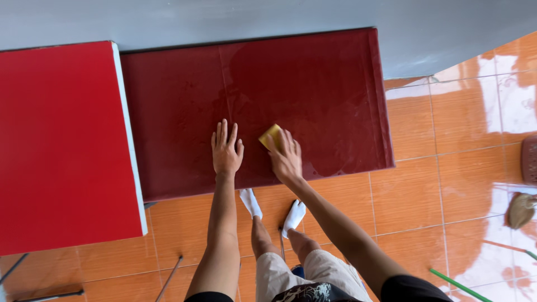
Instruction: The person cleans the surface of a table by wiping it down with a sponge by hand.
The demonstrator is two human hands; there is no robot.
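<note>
Dark red table (313, 72) sits w/ its far edge against a grey wall (279, 17); its top looks wet & glossy. Left hand (226, 150) lies flat on the table near the front edge, roughly mid-width, fingers spread & open, palm down, holding nothing. Right hand (285, 156) is just beside it to the right, also near the front edge, pressing down on a yellow sponge (270, 135); fingers curl over the sponge, which pokes out on the far-left side of the hand. Hands are close but apart. A brighter red table (61, 140) w/ a pale edge butts against the dark table's left edge. Below the front edge, orange floor tiles (414, 196) shine wet, w/ the person's feet in white socks (250, 202) near the table. A green stick (458, 285) lies on the floor at lower right.
</note>
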